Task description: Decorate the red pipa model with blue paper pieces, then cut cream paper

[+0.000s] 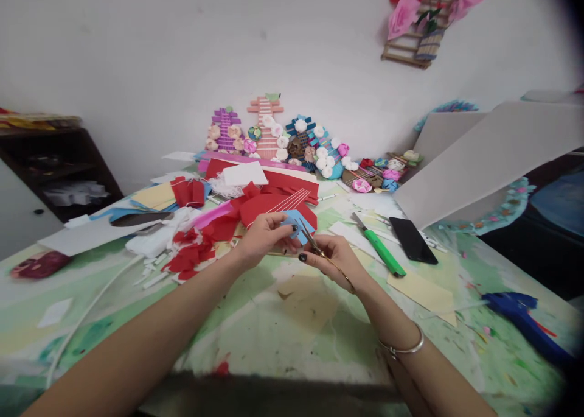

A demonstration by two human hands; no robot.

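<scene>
My left hand (263, 237) pinches a small blue piece of paper or foam (295, 223) above the middle of the paint-stained table (274, 332). My right hand (335, 260) grips small gold-handled scissors (314, 245), whose blades reach up against the blue piece. Both hands are closed, close together, and raised just above the tabletop. A bangle sits on my right wrist.
Red paper scraps (196, 252) and red sheets lie left and behind. A green utility knife (381, 249), a black phone (413, 240) and a blue glue gun (520, 313) lie to the right. Grey boards (479, 161) lean at right; paper-flower crafts (283, 140) line the wall.
</scene>
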